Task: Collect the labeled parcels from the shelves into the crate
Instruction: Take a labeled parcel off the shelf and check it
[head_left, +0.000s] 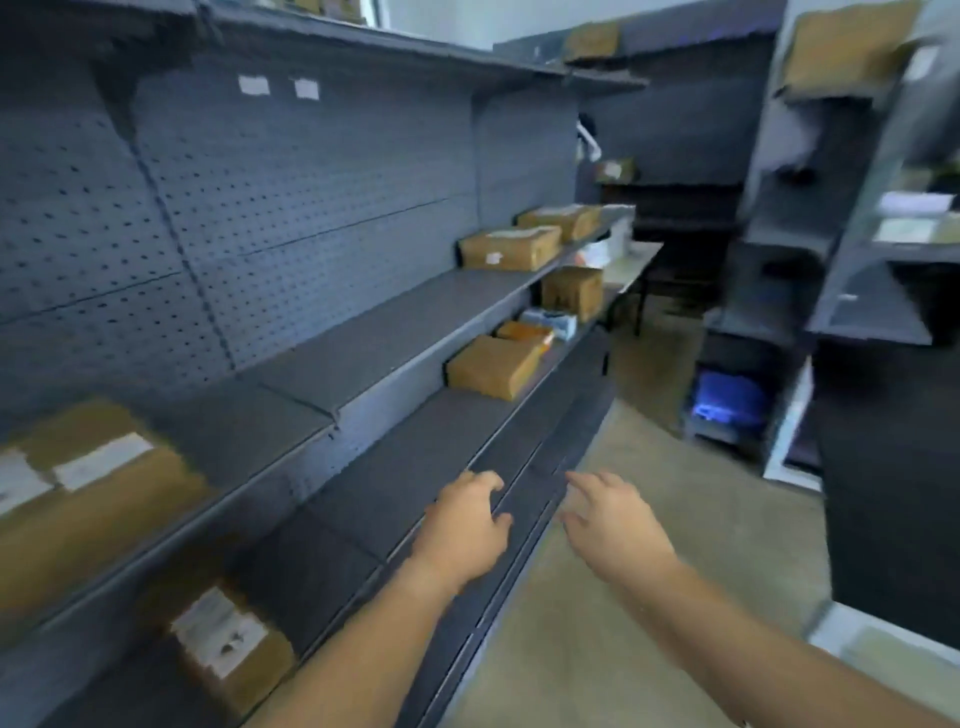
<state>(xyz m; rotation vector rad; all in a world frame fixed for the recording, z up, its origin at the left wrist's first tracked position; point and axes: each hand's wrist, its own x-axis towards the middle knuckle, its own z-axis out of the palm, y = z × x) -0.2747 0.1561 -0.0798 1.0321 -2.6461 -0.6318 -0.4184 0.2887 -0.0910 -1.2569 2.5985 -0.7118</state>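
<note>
Brown cardboard parcels with white labels lie on grey shelves along the left. One large parcel (88, 499) sits near left on the middle shelf, another (234, 644) on the shelf below it. Further along are a parcel (491, 366) on the lower shelf and two parcels (509, 248) on the middle shelf. My left hand (465, 530) and my right hand (608, 525) reach forward over the front edge of the lower shelves, fingers apart, holding nothing. No crate that I can identify is in view; the picture is blurred.
Grey pegboard shelving (291, 208) runs down the left. More shelving (857, 291) stands on the right with boxes on top. A blue bin (727, 402) sits low at the right. A concrete floor aisle (649, 519) lies between, with a table (631, 265) at its far end.
</note>
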